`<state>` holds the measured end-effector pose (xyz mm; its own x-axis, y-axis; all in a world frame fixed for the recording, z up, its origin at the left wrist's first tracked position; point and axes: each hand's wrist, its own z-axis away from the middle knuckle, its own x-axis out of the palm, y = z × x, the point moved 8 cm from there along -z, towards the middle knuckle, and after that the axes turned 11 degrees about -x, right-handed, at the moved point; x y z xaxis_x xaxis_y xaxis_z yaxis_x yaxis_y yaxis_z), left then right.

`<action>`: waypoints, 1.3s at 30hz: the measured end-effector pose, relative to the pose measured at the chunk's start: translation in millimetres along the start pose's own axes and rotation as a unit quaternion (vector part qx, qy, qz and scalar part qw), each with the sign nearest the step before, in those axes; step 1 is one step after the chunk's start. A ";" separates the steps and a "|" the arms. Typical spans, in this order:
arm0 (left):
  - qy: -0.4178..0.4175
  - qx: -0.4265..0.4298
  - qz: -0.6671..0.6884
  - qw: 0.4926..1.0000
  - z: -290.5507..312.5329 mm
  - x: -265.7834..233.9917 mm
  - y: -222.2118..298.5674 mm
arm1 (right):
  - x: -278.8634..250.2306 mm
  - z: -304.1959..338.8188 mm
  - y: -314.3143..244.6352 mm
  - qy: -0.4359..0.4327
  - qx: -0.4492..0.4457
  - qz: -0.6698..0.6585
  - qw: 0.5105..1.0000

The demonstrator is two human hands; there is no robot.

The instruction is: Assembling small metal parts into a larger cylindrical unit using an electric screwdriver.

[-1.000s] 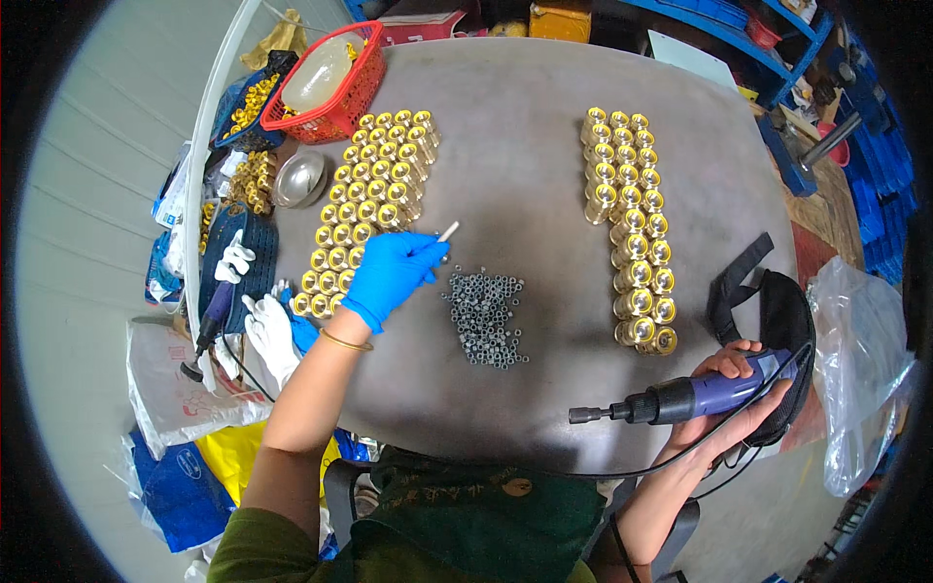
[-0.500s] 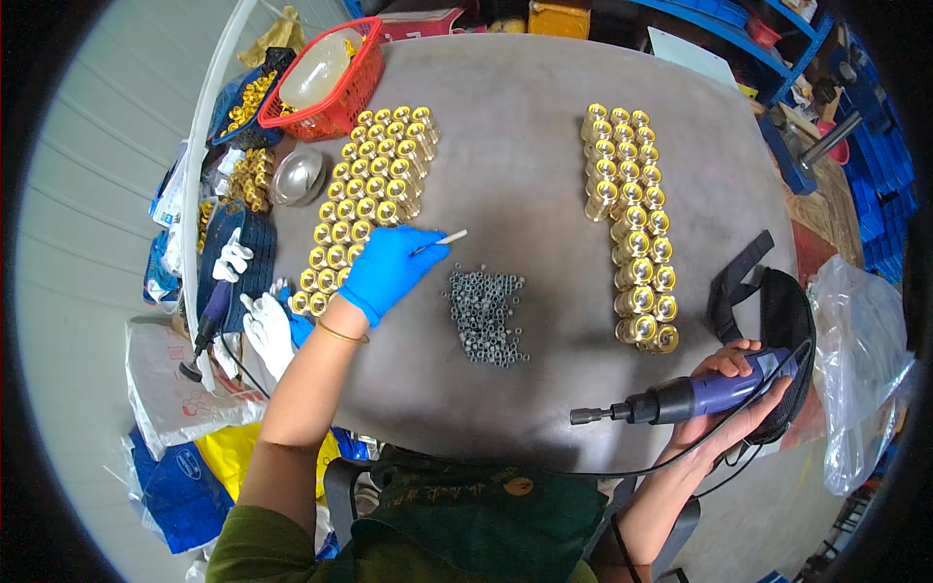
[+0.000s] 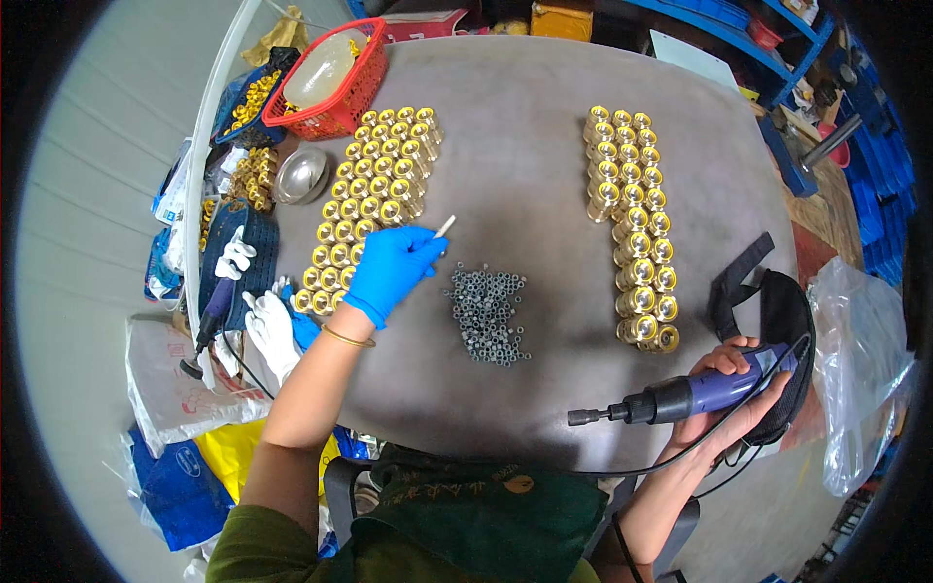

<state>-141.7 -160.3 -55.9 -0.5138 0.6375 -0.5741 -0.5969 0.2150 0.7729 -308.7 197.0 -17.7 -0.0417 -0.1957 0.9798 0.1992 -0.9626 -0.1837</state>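
Note:
My left hand (image 3: 394, 269), in a blue glove, is closed on a short pale stick (image 3: 445, 226) that juts out past the fingertips. It hovers beside a block of brass fittings (image 3: 372, 185) standing in rows on the left of the table. Just right of it lies a pile of small grey nuts (image 3: 486, 311). My bare right hand (image 3: 724, 403) grips a purple power screwdriver (image 3: 714, 392) at the near right, its dark socket bit pointing left. A second group of brass fittings (image 3: 632, 223) stands in columns on the right side.
A red basket (image 3: 335, 112) and a metal bowl (image 3: 301, 175) sit at the far left. White gloves (image 3: 272, 335) lie at the left edge, near another purple tool (image 3: 214, 311). A black pouch with a strap (image 3: 782, 301) and a clear plastic bag (image 3: 855, 360) are at right.
My left hand has shifted slightly, and the pale stick now tilts more upward. My right hand and the screwdriver are nearly unmoved.

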 end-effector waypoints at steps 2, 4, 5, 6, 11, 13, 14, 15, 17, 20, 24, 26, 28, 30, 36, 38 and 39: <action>0.008 -0.011 -0.005 1.000 0.0 1.8 -5.6 | -0.7 -0.7 0.5 0.005 0.001 -0.002 1.000; 0.012 0.011 -0.034 0.999 0.7 2.1 -1.5 | -3.2 -1.2 -1.1 0.010 0.002 -0.002 1.000; 0.017 0.034 -0.062 0.997 1.4 2.0 3.0 | -4.1 -1.9 -1.6 0.006 0.004 -0.001 1.000; 0.017 0.034 -0.062 0.997 0.4 -0.3 5.6 | -4.0 -1.9 -1.6 0.001 0.006 0.001 1.000; -0.046 0.112 -0.160 0.980 -4.3 6.8 15.5 | 1.8 1.5 5.0 -0.001 0.018 -0.009 1.000; -0.032 0.129 -0.203 0.970 -5.7 9.3 15.2 | 1.5 0.2 6.1 -0.001 0.025 -0.019 1.000; -0.019 0.146 -0.243 0.959 -5.0 10.0 17.0 | 0.9 -0.6 6.7 0.002 0.027 -0.016 1.000; -0.019 0.148 -0.242 0.959 -2.0 8.2 19.8 | 1.2 -0.9 6.4 0.004 0.026 -0.012 1.000; 0.020 0.147 -0.144 0.978 8.0 -12.3 29.7 | 3.9 -0.7 3.6 -0.004 0.023 -0.010 1.000; 0.132 0.104 -0.096 0.981 -7.4 -63.4 27.1 | 3.1 0.4 0.9 -0.008 0.021 -0.019 1.000; 0.138 0.136 -0.101 0.976 -17.5 -81.4 31.4 | 3.8 -0.5 5.4 -0.017 0.027 -0.006 0.999; 0.125 0.134 -0.096 0.978 -22.1 -79.1 25.9 | 5.2 0.1 7.8 -0.013 0.028 -0.011 0.999; 0.110 0.132 -0.090 0.981 -24.1 -75.3 23.3 | 5.0 0.3 7.1 -0.008 0.028 -0.015 0.999; 0.100 0.138 -0.119 0.978 -23.5 -72.1 24.5 | 4.5 -0.1 7.2 -0.002 0.036 -0.026 0.999; 0.151 0.258 -0.286 0.910 -8.5 -55.9 41.8 | 3.5 1.0 7.6 -0.004 0.040 -0.030 0.999; 0.141 0.244 -0.293 0.914 -10.1 -54.7 37.5 | 5.6 2.2 8.6 -0.002 0.039 -0.033 0.999; 0.130 0.230 -0.298 0.917 -11.7 -52.8 34.4 | 5.8 2.3 8.3 0.001 0.038 -0.035 0.999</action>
<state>-142.4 -195.2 -2.1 -0.3455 0.1195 -0.9308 -0.5268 0.7962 0.2978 -305.0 188.4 -13.3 -0.0598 -0.1285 0.9899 0.2699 -0.9568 -0.1078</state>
